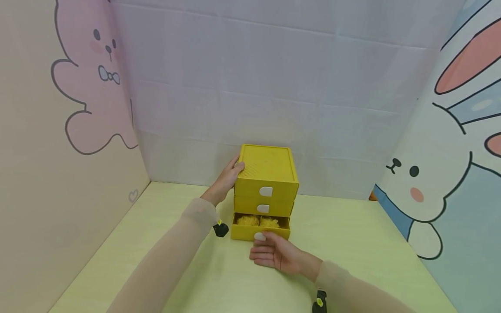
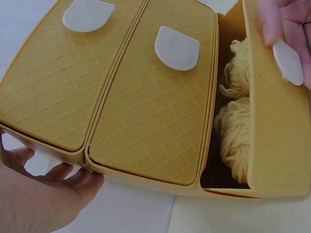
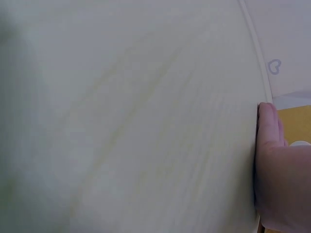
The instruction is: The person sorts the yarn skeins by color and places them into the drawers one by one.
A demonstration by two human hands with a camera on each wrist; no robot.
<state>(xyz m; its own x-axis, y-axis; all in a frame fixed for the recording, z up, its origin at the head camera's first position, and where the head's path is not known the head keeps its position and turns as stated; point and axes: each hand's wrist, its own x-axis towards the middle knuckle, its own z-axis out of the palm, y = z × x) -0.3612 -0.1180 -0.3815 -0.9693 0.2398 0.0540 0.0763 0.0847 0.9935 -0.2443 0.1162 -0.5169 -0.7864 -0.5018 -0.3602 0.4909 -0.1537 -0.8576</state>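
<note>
A yellow box of three stacked drawers (image 1: pixel 268 163) stands against the back wall, each drawer with a white handle. The bottom drawer (image 1: pixel 244 233) is pulled out, showing two bundles of pale yellow yarn (image 2: pixel 236 138) inside. My left hand (image 1: pixel 226 180) rests against the box's left side, thumb at its top edge, fingertips pressed on the side wall in the left wrist view. My right hand (image 1: pixel 283 254) is at the bottom drawer's handle (image 2: pixel 289 63), thumb above it and fingers below. In the right wrist view, the right hand (image 3: pixel 282 179) hides most of the box.
The box stands on a pale yellow-green table (image 1: pixel 344 243). A white cloth wall (image 1: pixel 274 87) rises behind it. Side panels carry a pink bear (image 1: pixel 94 108) at left and a white rabbit (image 1: pixel 430 174) at right. Dark wrist devices hang at both cuffs.
</note>
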